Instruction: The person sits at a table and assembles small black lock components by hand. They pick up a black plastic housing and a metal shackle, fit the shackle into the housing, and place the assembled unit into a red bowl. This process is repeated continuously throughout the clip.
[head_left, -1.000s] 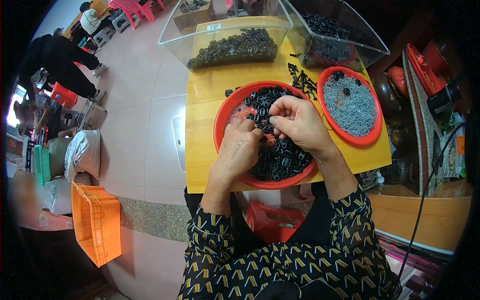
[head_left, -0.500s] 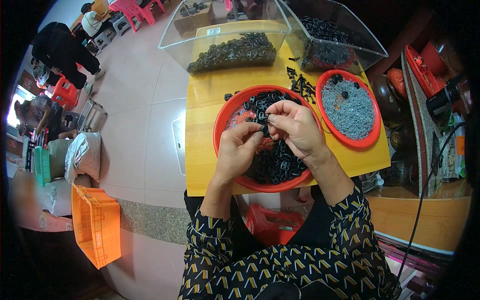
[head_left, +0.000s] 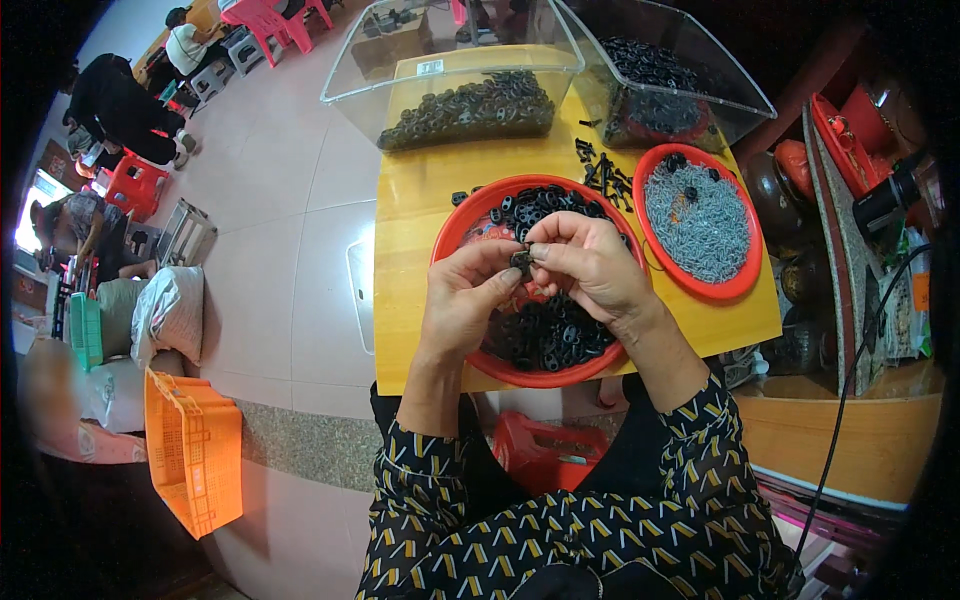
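Observation:
Over a round red tray (head_left: 437, 262), my left hand (head_left: 462, 295) pinches a small black plastic cord lock (head_left: 521, 261) between thumb and finger. My right hand (head_left: 590, 262) meets it there, thumb and forefinger closed at the top of the same piece. What else the right fingertips hold is too small to make out. Below both hands, many loose black oval pieces with holes (head_left: 560, 335) fill the tray, partly hidden by my hands.
A second red tray (head_left: 728, 290) holds small silvery springs (head_left: 700, 225). Black pegs (head_left: 605, 175) lie beside it on the yellow table (head_left: 405, 230). Clear bins (head_left: 450, 85) of black parts stand behind. An orange crate (head_left: 205, 450) is on the floor at left; people sit and stand farther off.
My left hand has turned slightly, bringing the cord lock a little left against my right fingertips. In the background, a standing person has bent lower.

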